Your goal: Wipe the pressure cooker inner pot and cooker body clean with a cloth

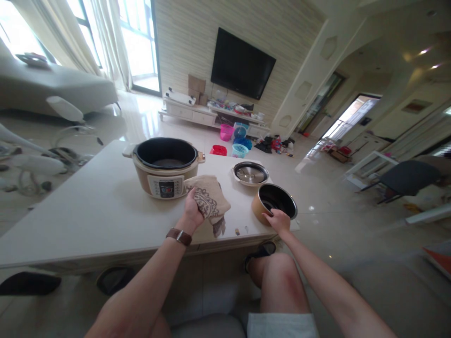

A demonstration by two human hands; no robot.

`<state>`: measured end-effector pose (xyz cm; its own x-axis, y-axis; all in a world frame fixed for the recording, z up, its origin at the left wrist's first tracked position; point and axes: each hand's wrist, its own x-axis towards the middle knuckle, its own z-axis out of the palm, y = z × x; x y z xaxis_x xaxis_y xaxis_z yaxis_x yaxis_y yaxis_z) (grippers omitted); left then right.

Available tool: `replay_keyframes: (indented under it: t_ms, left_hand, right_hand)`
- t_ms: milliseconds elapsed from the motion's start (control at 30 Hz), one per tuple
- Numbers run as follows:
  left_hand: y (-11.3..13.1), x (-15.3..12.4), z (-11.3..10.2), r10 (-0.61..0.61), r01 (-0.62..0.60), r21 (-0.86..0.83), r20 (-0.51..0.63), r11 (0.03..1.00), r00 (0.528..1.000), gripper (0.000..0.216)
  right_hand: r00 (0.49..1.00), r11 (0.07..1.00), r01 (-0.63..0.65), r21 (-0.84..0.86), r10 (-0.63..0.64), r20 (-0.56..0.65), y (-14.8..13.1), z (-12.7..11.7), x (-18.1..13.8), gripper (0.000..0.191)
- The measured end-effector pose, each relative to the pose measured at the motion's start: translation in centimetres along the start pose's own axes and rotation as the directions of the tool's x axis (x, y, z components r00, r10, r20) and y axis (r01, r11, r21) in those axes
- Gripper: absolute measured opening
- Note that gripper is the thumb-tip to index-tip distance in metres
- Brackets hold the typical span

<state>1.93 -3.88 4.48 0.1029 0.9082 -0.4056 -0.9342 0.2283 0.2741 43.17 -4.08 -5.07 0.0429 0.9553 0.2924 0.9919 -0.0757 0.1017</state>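
Note:
My left hand grips a folded beige cloth with a dark printed pattern, held over the white table just in front of the rice cooker. That rice cooker is gold and white, lidless, with a dark hollow inside and a control panel facing me. My right hand pinches the near rim of the inner pot, which is gold outside and black inside and tilts a little at the table's right end. Behind the pot lies the round lid, its metal inner side up.
The white table spans the space before me. Two small objects lie by its front edge. Beyond it are plastic baskets, a TV cabinet and a television. A grey chair stands at right.

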Motion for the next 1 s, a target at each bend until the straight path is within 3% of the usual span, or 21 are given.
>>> replay_keyframes:
  t_ms: [167, 267, 367, 467, 567, 633, 733, 833, 1000]
  left_hand:
    - [1.5, -0.5, 0.2, 0.009, -0.009, 0.003, -0.03, 1.0, 0.999, 0.044]
    - [4.7, -1.2, 0.0, 0.062, -0.061, 0.034, -0.026, 0.998, 0.998, 0.043]
    - [9.1, -2.2, -0.9, 0.228, -0.225, 0.084, -0.02, 0.971, 0.974, 0.041]
    - [13.0, -3.4, -2.3, 0.489, -0.484, 0.075, -0.072, 0.872, 0.87, 0.044]
    - [15.6, -4.3, -3.8, 0.719, -0.717, 0.061, -0.039, 0.695, 0.694, 0.054]
    - [16.6, -4.6, -4.5, 0.815, -0.812, 0.073, -0.051, 0.579, 0.577, 0.06]
    - [17.6, -4.7, -4.9, 0.876, -0.872, 0.108, -0.146, 0.477, 0.46, 0.068]
    - [18.3, -4.4, -5.0, 0.879, -0.893, 0.08, -0.236, 0.442, 0.414, 0.067]
    - [18.7, -3.3, -5.3, 0.877, -0.904, 0.046, -0.267, 0.426, 0.399, 0.061]
  right_hand:
    - [0.995, 0.999, 0.037, 0.015, -0.035, -0.09, -0.5, -1.2, -0.1, 0.036]
    - [0.98, 0.996, 0.085, 0.035, -0.077, -0.183, -1.5, -2.8, 0.6, 0.029]
    - [0.973, 0.983, 0.127, 0.134, -0.097, -0.211, -3.8, -4.8, 2.2, 0.02]
    - [0.964, 0.939, 0.234, 0.253, -0.189, -0.188, -7.8, -6.8, 4.5, 0.009]
    - [0.934, 0.854, 0.358, 0.377, -0.327, -0.144, -13.4, -8.5, 6.9, 0.016]
    - [0.908, 0.802, 0.414, 0.43, -0.399, -0.13, -17.9, -9.5, 8.3, 0.023]
    - [0.854, 0.726, 0.495, 0.476, -0.508, -0.113, -25.0, -10.5, 10.2, 0.033]
    - [0.791, 0.653, 0.573, 0.496, -0.598, -0.126, -32.0, -11.2, 12.2, 0.046]
    - [0.761, 0.662, 0.588, 0.464, -0.648, -0.039, -40.8, -11.9, 15.3, 0.058]
